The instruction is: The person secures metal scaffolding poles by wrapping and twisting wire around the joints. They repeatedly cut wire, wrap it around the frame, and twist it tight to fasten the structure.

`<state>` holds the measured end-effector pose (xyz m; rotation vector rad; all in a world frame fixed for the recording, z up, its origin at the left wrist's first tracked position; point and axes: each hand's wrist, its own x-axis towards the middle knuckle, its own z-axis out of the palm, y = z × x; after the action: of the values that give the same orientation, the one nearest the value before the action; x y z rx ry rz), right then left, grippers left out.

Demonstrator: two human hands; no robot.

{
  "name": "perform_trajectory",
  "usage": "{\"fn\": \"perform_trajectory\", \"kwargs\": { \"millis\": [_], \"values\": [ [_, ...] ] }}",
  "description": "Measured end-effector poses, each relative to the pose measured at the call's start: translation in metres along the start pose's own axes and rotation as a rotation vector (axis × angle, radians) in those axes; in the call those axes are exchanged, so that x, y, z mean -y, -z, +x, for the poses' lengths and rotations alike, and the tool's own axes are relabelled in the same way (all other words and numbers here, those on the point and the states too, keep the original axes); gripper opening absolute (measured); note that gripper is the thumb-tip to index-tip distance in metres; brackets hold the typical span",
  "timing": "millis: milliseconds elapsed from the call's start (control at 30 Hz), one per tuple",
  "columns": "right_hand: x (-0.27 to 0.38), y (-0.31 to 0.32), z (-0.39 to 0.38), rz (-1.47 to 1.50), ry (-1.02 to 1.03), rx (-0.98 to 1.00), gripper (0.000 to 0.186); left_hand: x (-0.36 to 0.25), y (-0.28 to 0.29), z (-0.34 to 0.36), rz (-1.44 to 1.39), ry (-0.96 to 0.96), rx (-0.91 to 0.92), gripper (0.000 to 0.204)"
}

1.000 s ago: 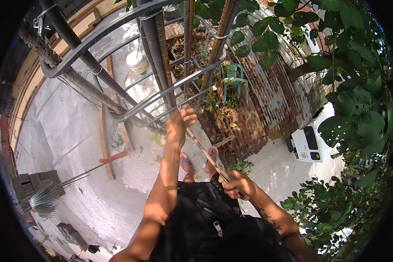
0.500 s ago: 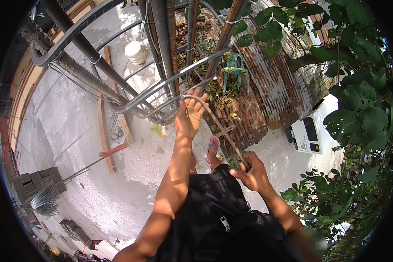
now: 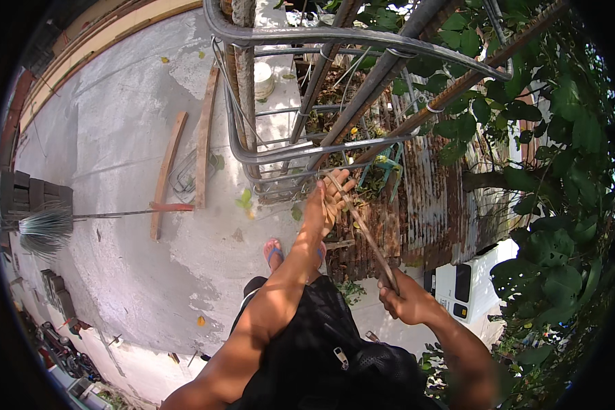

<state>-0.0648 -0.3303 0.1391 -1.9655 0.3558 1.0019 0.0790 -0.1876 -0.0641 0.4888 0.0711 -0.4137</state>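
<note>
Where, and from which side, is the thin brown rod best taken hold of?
Probably at its near end, from the right, as the right hand does now. The thin brown rod slants down toward that side, away from the grey and rusty steel-bar cage; its far end lies close to the bars and the open left hand.

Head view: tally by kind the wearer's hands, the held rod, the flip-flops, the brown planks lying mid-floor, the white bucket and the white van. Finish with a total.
Left hand and right hand: 2
Held rod: 1
Flip-flops: 2, one partly hidden
Brown planks: 2
White bucket: 1
White van: 1
Total: 9
</note>
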Motion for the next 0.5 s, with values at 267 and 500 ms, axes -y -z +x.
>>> {"fn": "perform_trajectory", "kwargs": {
  "millis": [267, 500],
  "values": [
    [0.069, 0.033, -0.009, -0.926, -0.078, 0.117, 0.041, -0.030, -0.016, -0.017, 0.051, 0.050, -0.443, 0.081],
    [-0.031, 0.039, 0.030, 0.375, 0.143, 0.525, 0.048, -0.055, -0.052, -0.015, 1.052, 0.212, -0.667, 0.050]
  ]
}}
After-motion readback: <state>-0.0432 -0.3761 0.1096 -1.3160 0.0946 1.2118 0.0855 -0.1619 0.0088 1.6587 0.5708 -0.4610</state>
